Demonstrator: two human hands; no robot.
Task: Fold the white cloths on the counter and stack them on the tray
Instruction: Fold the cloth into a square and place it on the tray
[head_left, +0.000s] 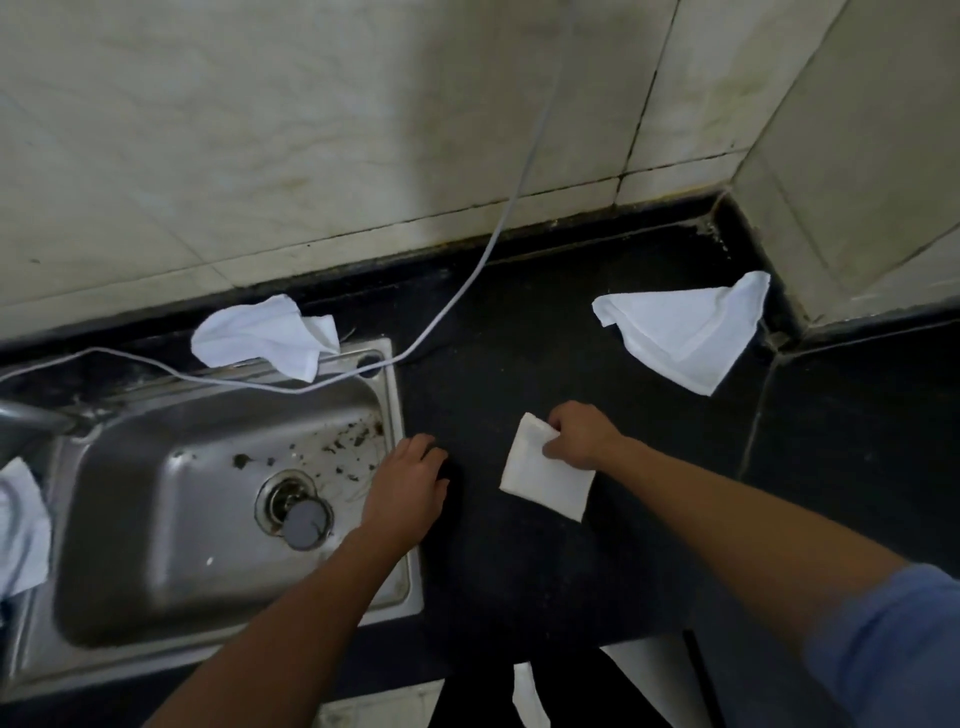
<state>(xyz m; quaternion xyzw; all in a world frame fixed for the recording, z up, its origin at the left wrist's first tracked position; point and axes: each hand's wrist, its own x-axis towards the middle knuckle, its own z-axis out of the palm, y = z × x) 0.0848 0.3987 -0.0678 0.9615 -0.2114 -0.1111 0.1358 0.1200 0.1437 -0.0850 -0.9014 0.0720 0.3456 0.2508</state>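
One folded white cloth square (545, 475) pinched by right hand (582, 434), left hand (410, 478) spread on black tabletop (519, 571); two crumpled white cloths (265, 335) (685, 332) beyond the hands lie unfolded, tray unseen.

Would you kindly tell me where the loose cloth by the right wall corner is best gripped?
Pinch the loose cloth at its near pointed corner, coming from the front; that tip lies free on the counter, while the far end sits close to the wall.
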